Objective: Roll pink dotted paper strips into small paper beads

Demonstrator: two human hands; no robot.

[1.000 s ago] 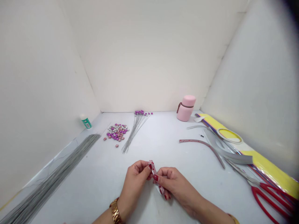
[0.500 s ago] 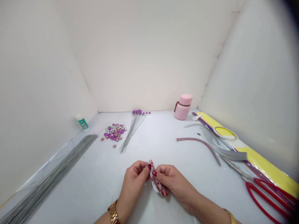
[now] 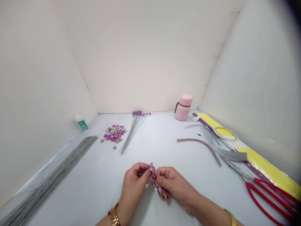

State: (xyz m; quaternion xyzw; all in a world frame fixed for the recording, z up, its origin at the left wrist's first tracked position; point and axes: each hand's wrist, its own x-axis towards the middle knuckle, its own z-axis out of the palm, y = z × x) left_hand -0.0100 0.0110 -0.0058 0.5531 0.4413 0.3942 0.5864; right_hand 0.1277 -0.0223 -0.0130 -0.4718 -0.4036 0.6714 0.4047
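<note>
Scissor handles [image 3: 270, 194] red — flask [image 3: 182, 108] pink — glue stick [image 3: 82, 123] green-and-white.

Beyond both hands [image 3: 155, 183], a plain off-white back wall [image 3: 145, 56] rises from a glossy white tabletop [image 3: 150, 141]. Pale side panels stand left of the left hand and right of the right hand, under soft, even light.

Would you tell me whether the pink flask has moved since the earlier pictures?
No, the pink flask has not moved: it stands just left of the back right wall corner, as before.
</note>
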